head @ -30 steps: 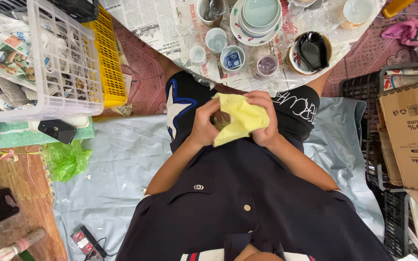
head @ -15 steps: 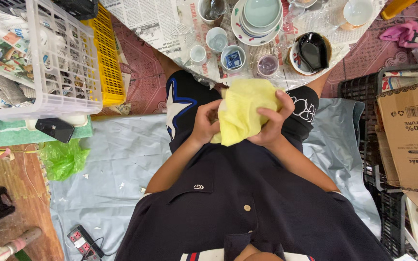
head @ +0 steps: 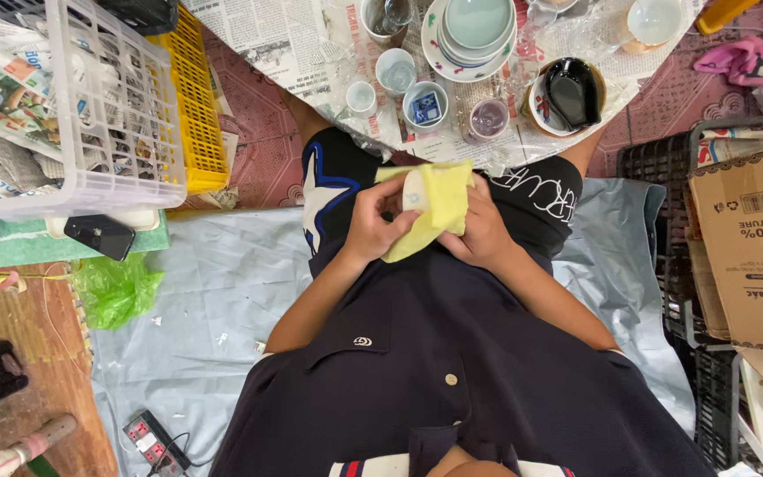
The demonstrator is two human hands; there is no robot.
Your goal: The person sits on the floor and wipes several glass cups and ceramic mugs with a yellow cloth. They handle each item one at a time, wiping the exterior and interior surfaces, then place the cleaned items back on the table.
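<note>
In the head view I sit on the floor with both hands in my lap. My left hand (head: 374, 223) grips a small pale cup (head: 414, 191) that is partly wrapped in a yellow cloth (head: 439, 208). My right hand (head: 484, 231) holds the same cloth from the other side, pressed against the cup. Most of the cup is hidden by the cloth and my fingers. Just beyond my knees, newspaper (head: 267, 35) bears small cups (head: 396, 71), a stack of plates and bowls (head: 470, 31) and a dark bowl (head: 571, 93).
A white plastic crate (head: 90, 106) full of crumpled newspaper and a yellow crate (head: 198, 106) stand at the left, with a black phone (head: 99, 237) below. A cardboard box (head: 752, 247) and black crates stand at the right. A power strip (head: 152, 440) lies on the grey sheet (head: 205, 300).
The yellow cloth was spread wide over the cup half a second ago; now it is folded narrower, the cup's pale side shows, and my hands sit slightly lower in my lap.
</note>
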